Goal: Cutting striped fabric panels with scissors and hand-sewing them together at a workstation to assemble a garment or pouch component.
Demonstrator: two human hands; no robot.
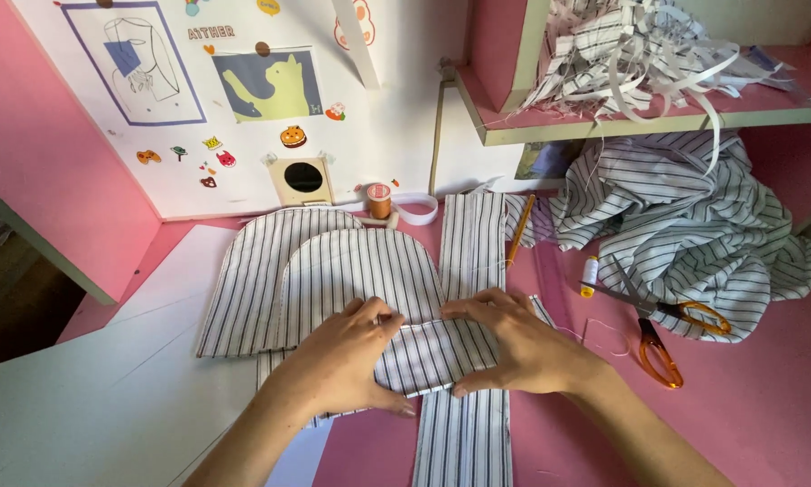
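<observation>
Both hands down on 1 small striped fabric piece [433, 356] at the near middle of the pink table [766, 406]. Left hand [338, 365] flat over its left part, fingers together and pressing, thumb hooked under the near edge. Right hand [523, 347] clamped on its right end, fingertips on the top fold, thumb at the lower edge. Piece pinched and held between the 2 hands, seemingly folded across a long striped strip [469, 271] running away from and toward the body beneath the grip.

Just beyond the left hand, 2 rounded striped panels [270, 271], already cut and overlapping. Farther beyond, a thread spool [379, 200] by the wall. Right of the right hand, well apart, orange-handled scissors [654, 329], a small yellow-and-white tube [589, 275], and past them a heap of striped cloth [694, 225]. Above, on a shelf, a tangle of cut strips [640, 50].

Judging by this: cutting largely done, folding or creasing in hand, no stitching visible yet, joining of pieces left.
</observation>
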